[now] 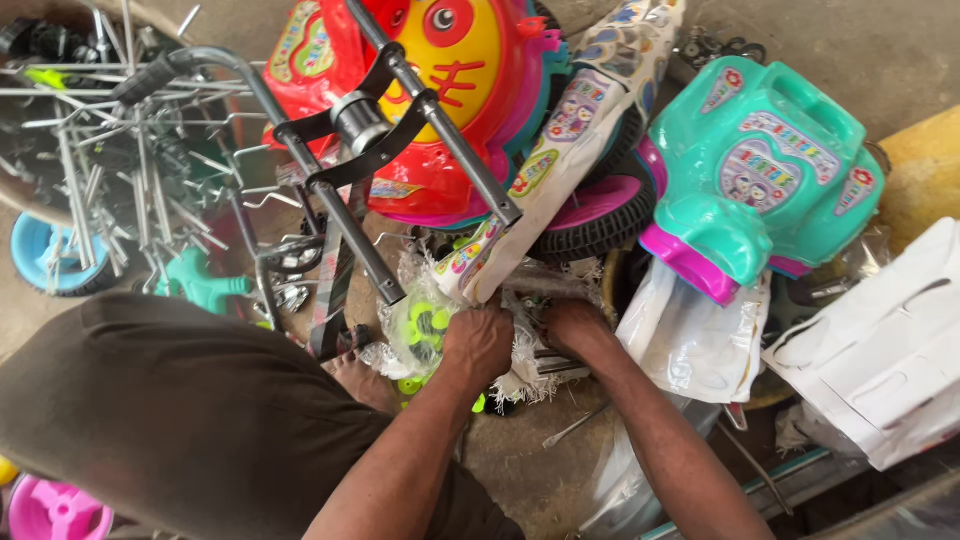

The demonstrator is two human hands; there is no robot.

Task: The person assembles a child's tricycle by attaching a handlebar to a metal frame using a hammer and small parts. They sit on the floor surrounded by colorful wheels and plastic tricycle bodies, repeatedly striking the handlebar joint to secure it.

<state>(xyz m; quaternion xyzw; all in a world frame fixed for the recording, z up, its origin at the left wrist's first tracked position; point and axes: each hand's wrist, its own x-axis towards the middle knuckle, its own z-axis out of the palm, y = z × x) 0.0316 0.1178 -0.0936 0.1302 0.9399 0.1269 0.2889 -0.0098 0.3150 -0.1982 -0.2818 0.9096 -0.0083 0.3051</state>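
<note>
Below the wrapped frame tube (pixel 560 150), both fists, left hand (pixel 478 340) and right hand (pixel 573 328), clench torn wrapping (pixel 520 365).

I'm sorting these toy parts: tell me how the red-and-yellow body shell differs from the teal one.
The red-and-yellow shell lies at top centre under a grey metal frame; the teal shell sits uncovered at right. The red one shows a cartoon face, the teal one pink trim. Both are moulded plastic with stickers.

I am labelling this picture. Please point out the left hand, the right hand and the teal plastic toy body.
left hand (pixel 478 340), head view, back of the hand
right hand (pixel 572 325), head view, knuckles
teal plastic toy body (pixel 790 120), head view, top panel
</note>
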